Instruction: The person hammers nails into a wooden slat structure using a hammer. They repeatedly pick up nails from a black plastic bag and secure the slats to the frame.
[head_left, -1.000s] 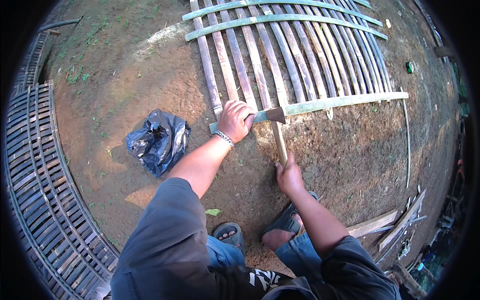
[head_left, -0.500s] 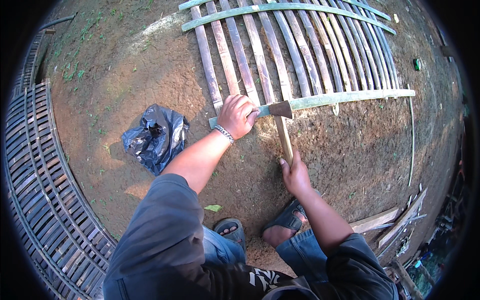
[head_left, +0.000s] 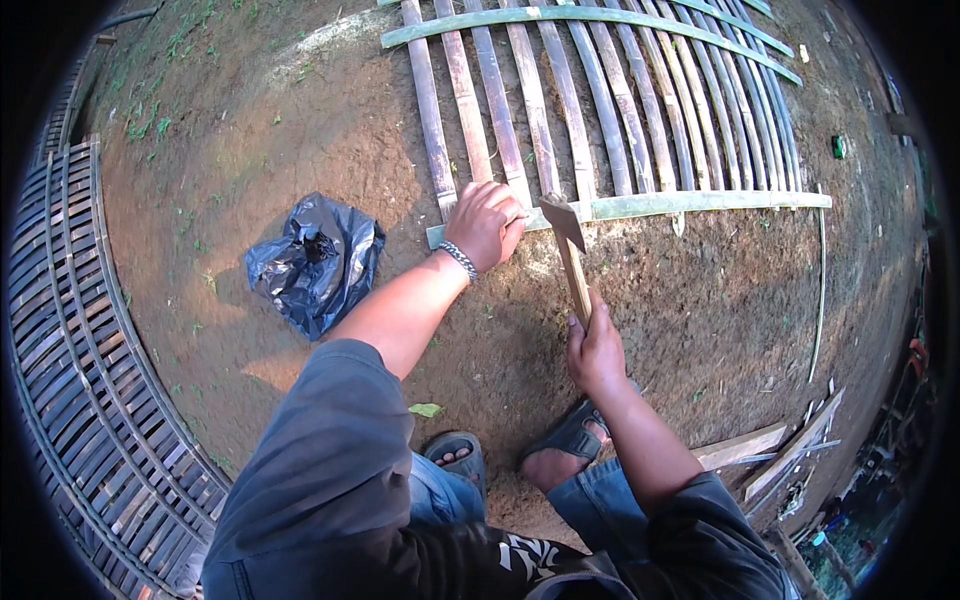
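Observation:
A bamboo panel of long slats (head_left: 579, 150) with green cross strips lies on the ground ahead of me. My left hand (head_left: 487, 225) rests at its near green bamboo strip (head_left: 690, 203), toward the left end, fingers bent and pinched together. What they pinch is hidden. A bracelet circles that wrist. My right hand (head_left: 597, 350) is closed round the wooden handle of a hatchet (head_left: 575, 275). The hatchet's dark metal head is just right of my left fingers, over the near strip, its broad edge angled down to the right.
A crumpled black plastic bag (head_left: 345, 265) sits on the soil left of my left forearm. Another slatted bamboo panel (head_left: 100, 380) runs along the far left. Wooden boards (head_left: 790, 450) lie at lower right, and a thin stick (head_left: 819, 300) lies at right. My sandalled feet (head_left: 575, 435) are below.
The hatchet's head has turned and tilted, its broad edge now pointing lower right. My left hand stays at the near strip with its fingers turned more downward. The view has shifted slightly.

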